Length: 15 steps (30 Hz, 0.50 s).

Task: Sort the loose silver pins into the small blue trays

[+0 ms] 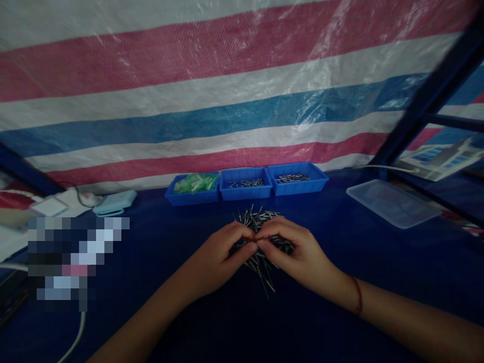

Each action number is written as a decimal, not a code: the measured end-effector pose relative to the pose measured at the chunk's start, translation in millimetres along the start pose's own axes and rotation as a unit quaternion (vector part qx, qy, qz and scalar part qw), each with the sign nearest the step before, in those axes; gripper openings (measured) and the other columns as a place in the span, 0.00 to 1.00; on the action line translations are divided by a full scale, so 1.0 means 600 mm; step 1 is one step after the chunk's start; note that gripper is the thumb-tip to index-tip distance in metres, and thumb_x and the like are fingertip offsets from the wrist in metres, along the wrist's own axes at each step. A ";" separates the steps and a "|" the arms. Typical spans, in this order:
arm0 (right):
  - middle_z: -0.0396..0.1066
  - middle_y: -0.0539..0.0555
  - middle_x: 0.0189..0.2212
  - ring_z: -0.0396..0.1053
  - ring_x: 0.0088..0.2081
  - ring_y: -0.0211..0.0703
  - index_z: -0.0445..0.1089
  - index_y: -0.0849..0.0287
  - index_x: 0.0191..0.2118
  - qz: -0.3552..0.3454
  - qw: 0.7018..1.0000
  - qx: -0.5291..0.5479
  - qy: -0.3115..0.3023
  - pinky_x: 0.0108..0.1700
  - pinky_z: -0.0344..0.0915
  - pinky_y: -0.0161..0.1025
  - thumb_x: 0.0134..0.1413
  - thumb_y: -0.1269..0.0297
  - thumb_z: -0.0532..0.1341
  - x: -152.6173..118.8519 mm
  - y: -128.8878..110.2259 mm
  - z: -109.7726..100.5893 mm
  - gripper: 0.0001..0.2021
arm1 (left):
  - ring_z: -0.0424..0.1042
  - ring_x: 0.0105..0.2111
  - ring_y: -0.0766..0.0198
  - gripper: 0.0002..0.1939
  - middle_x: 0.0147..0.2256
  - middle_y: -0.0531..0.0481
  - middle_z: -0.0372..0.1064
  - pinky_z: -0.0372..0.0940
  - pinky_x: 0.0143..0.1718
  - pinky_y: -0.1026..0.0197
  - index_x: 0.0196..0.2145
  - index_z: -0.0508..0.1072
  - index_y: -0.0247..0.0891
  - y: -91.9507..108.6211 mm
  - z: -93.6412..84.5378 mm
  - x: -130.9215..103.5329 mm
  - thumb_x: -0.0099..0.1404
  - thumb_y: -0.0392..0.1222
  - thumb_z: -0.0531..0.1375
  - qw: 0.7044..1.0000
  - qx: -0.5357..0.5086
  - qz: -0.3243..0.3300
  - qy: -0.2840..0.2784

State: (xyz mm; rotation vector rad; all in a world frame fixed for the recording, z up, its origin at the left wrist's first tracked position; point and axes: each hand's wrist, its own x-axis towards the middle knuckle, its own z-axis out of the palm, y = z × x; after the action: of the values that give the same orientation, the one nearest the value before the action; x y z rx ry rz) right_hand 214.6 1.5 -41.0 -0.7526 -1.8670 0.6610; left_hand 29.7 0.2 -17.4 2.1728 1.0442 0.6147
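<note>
Over a pile of thin metal pins (254, 218), some with thicker ends, my two hands meet at the fingertips. My left hand (219, 257) is closed in a pinch of thumb and forefinger. Touching it from the right, my right hand (304, 249) pinches in the same way. Whatever lies between the fingertips is too small and dark to make out. The pins lie loose on the dark blue table (181, 327), partly covered by my fingers.
Behind the pile stand a blue bin with green packets (194, 183), a middle blue bin (245, 193) and a right blue bin (300, 187), both with metal pins. A clear plastic lid (393, 201) lies right. A light blue case (115, 202) and cables are left.
</note>
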 end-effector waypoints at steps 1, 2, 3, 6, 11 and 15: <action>0.70 0.50 0.29 0.68 0.33 0.36 0.69 0.58 0.32 -0.001 1.000 0.000 -0.001 0.35 0.65 0.37 0.53 0.72 0.59 0.000 0.000 0.000 0.03 | 0.65 0.36 0.65 0.06 0.35 0.52 0.65 0.59 0.40 0.62 0.38 0.67 0.38 0.000 0.000 0.000 0.67 0.41 0.52 1.000 0.000 0.000 0.000; 0.70 0.50 0.29 0.68 0.33 0.36 0.69 0.58 0.32 0.000 1.000 -0.001 -0.001 0.35 0.65 0.37 0.52 0.72 0.59 0.000 0.000 0.000 0.03 | 0.66 0.36 0.65 0.06 0.35 0.52 0.65 0.59 0.39 0.62 0.38 0.67 0.38 -0.001 0.000 0.001 0.67 0.41 0.52 1.000 0.000 0.000 -0.001; 0.70 0.50 0.29 0.68 0.33 0.37 0.69 0.58 0.32 0.001 1.000 -0.002 -0.001 0.35 0.65 0.37 0.52 0.72 0.59 0.000 0.000 0.000 0.03 | 0.66 0.36 0.65 0.06 0.35 0.52 0.65 0.59 0.39 0.63 0.38 0.67 0.38 -0.001 0.000 0.001 0.67 0.41 0.52 1.000 0.001 -0.001 0.000; 0.70 0.50 0.29 0.68 0.33 0.37 0.69 0.58 0.32 0.002 1.000 -0.003 -0.001 0.35 0.65 0.37 0.53 0.72 0.59 0.000 0.000 0.000 0.03 | 0.66 0.35 0.66 0.06 0.35 0.52 0.65 0.59 0.38 0.63 0.37 0.67 0.38 -0.002 0.000 0.001 0.67 0.41 0.53 1.000 0.003 -0.004 0.001; 0.70 0.50 0.29 0.68 0.33 0.37 0.69 0.57 0.33 0.004 1.000 -0.005 -0.001 0.35 0.65 0.38 0.53 0.71 0.58 0.001 0.000 0.000 0.04 | 0.67 0.34 0.66 0.05 0.34 0.53 0.67 0.60 0.37 0.63 0.37 0.67 0.38 0.000 -0.002 -0.001 0.66 0.40 0.54 1.000 0.010 -0.011 0.018; 0.70 0.50 0.29 0.68 0.33 0.37 0.69 0.57 0.33 0.010 1.000 -0.006 0.000 0.35 0.65 0.38 0.53 0.71 0.58 0.001 -0.002 -0.002 0.04 | 0.68 0.33 0.66 0.04 0.33 0.54 0.68 0.60 0.36 0.64 0.37 0.67 0.39 0.003 -0.003 0.000 0.65 0.40 0.55 0.999 0.012 -0.020 0.042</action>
State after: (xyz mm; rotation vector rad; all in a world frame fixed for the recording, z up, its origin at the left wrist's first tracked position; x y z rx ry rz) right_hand 215.5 1.4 -39.5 -0.7800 -1.8665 0.6630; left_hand 29.0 0.0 -14.9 2.1580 1.1424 0.6838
